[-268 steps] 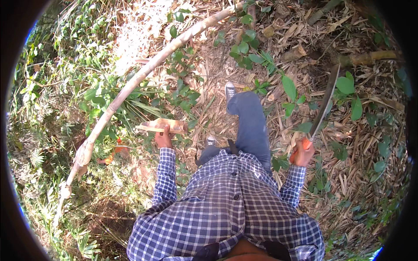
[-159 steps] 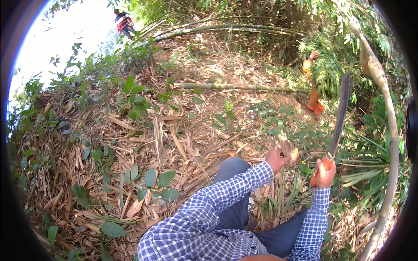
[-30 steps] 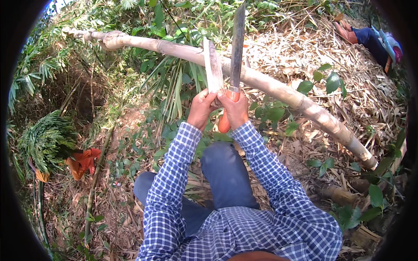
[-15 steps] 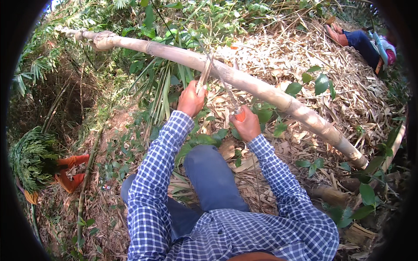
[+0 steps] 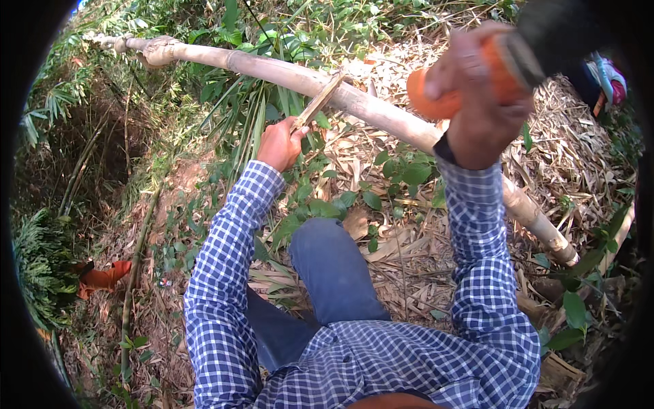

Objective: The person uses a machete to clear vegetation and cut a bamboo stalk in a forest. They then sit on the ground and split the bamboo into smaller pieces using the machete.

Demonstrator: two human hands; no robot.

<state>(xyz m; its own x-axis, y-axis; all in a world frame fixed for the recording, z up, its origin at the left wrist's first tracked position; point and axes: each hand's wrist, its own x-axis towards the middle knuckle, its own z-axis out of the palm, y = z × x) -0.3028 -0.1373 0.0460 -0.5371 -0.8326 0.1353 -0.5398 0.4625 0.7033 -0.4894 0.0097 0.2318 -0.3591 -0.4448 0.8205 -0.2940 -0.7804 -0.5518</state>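
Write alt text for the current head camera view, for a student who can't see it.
A person's left hand grips a split wooden piece, its far end overlapping a long pale pole in the picture, while the right hand holds an orange-handled knife up close to the camera. Dry leaf litter and green plants surround them.

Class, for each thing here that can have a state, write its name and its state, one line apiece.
Left hand: closed around the bamboo piece
Split bamboo piece: tilted, overlapping the pole in view; contact unclear
Right hand: raised, closed around the machete's handle
Orange-handled machete: raised, blade blurred
Bamboo pole: slanting, partly hidden
Trousered knee: bent
Leaf litter: dry, scattered
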